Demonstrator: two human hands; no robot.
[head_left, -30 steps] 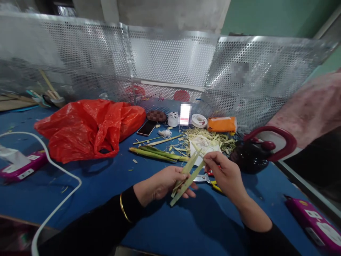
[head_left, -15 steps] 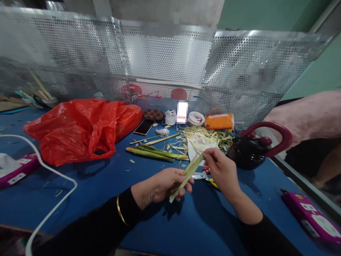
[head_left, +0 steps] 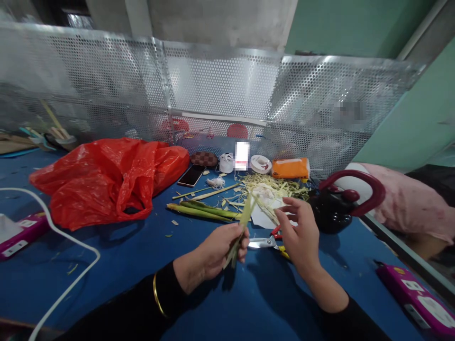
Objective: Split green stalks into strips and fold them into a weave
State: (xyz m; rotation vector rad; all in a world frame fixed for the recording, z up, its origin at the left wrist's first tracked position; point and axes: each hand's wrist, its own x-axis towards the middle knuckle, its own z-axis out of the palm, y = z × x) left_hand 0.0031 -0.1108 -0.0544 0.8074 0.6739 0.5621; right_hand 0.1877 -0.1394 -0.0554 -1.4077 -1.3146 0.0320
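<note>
Green leaf strips point(head_left: 242, 227) stand nearly upright in the left hand point(head_left: 216, 251), whose fingers are closed around their lower ends above the blue worktop point(head_left: 135, 255). Just to the right, the right hand point(head_left: 300, 232) is open with loosely curled fingers, holding nothing, its fingertips apart from the strips. Beneath and between the hands lie scissors point(head_left: 265, 242) with red and yellow handles, flat on the worktop. A gold bangle point(head_left: 156, 298) circles the left wrist at the edge of a black sleeve.

Farther off, a bundle of green stalks point(head_left: 202, 210) lies to the left of a white sheet point(head_left: 265, 219), and beyond that a heap of pale shavings point(head_left: 273, 184). A dark kettle point(head_left: 332, 208) with a maroon handle stands right of the right hand. A red plastic bag point(head_left: 106, 177) sits at far left, with a phone point(head_left: 192, 175) beside it. An orange pack point(head_left: 291, 168) lies against the perforated metal screen point(head_left: 227, 90). A white cable point(head_left: 71, 237) curves along the near left, and a purple case point(head_left: 415, 293) lies near right.
</note>
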